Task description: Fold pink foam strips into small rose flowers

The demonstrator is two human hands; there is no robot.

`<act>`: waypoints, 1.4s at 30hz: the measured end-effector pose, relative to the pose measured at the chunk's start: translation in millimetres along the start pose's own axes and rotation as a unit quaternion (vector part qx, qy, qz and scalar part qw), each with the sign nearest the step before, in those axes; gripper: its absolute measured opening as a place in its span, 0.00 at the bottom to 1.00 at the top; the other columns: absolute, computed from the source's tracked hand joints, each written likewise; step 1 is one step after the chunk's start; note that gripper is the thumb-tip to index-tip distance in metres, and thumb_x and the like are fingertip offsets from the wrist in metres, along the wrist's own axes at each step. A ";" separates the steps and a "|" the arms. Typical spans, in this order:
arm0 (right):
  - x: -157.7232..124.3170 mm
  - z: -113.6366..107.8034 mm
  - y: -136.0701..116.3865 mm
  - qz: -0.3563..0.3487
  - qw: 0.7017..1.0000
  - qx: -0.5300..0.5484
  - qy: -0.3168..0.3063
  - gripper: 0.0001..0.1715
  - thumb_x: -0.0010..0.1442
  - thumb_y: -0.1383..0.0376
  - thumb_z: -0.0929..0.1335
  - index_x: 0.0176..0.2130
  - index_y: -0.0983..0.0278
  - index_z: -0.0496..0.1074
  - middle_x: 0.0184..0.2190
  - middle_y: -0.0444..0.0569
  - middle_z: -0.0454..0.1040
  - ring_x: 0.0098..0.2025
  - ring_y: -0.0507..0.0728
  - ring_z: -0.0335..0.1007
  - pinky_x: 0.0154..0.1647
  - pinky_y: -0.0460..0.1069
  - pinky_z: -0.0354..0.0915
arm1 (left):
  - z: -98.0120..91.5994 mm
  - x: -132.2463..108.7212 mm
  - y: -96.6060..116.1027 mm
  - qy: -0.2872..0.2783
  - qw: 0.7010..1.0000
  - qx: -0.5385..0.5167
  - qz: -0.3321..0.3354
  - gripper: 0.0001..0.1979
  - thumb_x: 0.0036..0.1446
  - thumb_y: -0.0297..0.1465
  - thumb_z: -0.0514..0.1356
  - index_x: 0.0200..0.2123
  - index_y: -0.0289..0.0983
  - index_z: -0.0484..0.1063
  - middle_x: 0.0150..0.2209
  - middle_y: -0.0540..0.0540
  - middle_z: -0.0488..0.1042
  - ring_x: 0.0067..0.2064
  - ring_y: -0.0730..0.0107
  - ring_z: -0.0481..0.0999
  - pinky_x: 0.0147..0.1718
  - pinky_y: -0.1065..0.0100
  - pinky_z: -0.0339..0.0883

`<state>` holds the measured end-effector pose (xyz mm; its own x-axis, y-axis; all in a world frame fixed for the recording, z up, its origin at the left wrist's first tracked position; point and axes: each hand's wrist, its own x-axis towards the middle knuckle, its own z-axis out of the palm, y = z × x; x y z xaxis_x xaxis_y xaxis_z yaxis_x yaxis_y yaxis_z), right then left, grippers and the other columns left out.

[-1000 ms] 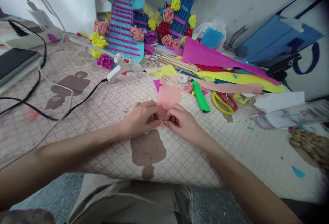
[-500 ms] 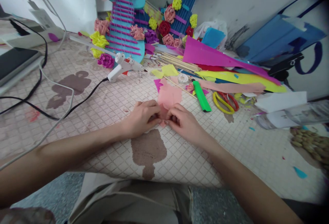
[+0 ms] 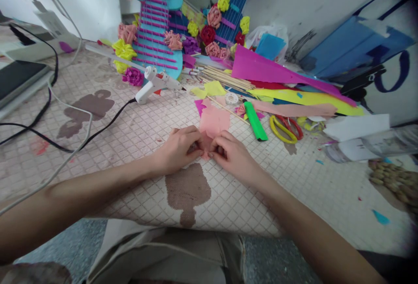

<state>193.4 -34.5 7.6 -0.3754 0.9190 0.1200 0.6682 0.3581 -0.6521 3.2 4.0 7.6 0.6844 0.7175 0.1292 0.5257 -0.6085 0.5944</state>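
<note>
Between my two hands, low over the table, is a small piece of pink crepe paper [image 3: 205, 141], gathered at its near end. My left hand [image 3: 181, 150] pinches its left side, thumb and fingers closed together. From the other side my right hand [image 3: 233, 155] grips the right edge, its fingers curled in. The fingertips partly hide the paper. Just beyond them lie flat pink paper squares [image 3: 214, 118], with a magenta scrap [image 3: 200, 107] sticking out at the left.
A white glue gun [image 3: 156, 85] with a black cord rests at the left. To the right are a green cutter [image 3: 255, 121] and yellow-red scissors [image 3: 284, 129]. Bamboo sticks [image 3: 225, 77], long paper strips [image 3: 261, 71] and flower-decorated blue models [image 3: 156, 36] stand along the back.
Both hands keep nearly the same hold on the pink crepe paper, with only slight finger movement. The whole view has shifted very slightly.
</note>
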 end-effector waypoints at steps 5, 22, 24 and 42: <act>-0.6 -0.1 -1.2 0.002 1.000 0.014 0.004 0.10 0.54 0.77 0.64 0.32 0.63 0.65 0.34 0.44 0.63 0.33 0.51 0.61 0.33 0.47 0.59 | -0.4 -0.4 -0.5 0.000 1.000 -0.016 0.006 0.04 0.55 0.25 0.58 0.33 0.36 0.73 0.36 0.47 0.70 0.40 0.67 0.71 0.40 0.65 0.60; -1.7 -0.6 -1.9 0.005 1.000 0.006 -0.013 0.06 0.54 0.73 0.66 0.32 0.63 0.67 0.35 0.45 0.62 0.34 0.51 0.63 0.34 0.48 0.62 | 2.8 -2.5 1.7 -0.005 1.000 0.014 -0.008 0.01 0.54 0.28 0.61 0.31 0.36 0.71 0.37 0.47 0.71 0.45 0.62 0.70 0.46 0.56 0.58; -2.0 -0.9 -1.3 0.004 1.000 0.008 -0.016 0.06 0.54 0.73 0.66 0.32 0.62 0.67 0.36 0.45 0.62 0.34 0.51 0.63 0.33 0.48 0.62 | 3.1 -3.2 0.7 -0.002 1.000 0.015 -0.004 0.01 0.54 0.28 0.61 0.31 0.37 0.71 0.37 0.47 0.71 0.45 0.62 0.70 0.45 0.57 0.57; -2.1 -1.0 -2.1 0.013 0.999 0.025 -0.018 0.02 0.58 0.69 0.66 0.35 0.62 0.66 0.36 0.45 0.62 0.36 0.52 0.65 0.36 0.48 0.64 | -2.7 -4.1 -2.8 -0.022 1.000 0.006 0.008 0.12 0.47 0.36 0.67 0.34 0.37 0.71 0.39 0.47 0.70 0.45 0.59 0.70 0.46 0.56 0.59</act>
<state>193.4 -37.0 9.5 -0.3812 0.9214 0.0759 0.6458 0.3241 -0.6913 -2.5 3.7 7.6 0.7138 0.6927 0.1031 0.5205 -0.6232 0.5837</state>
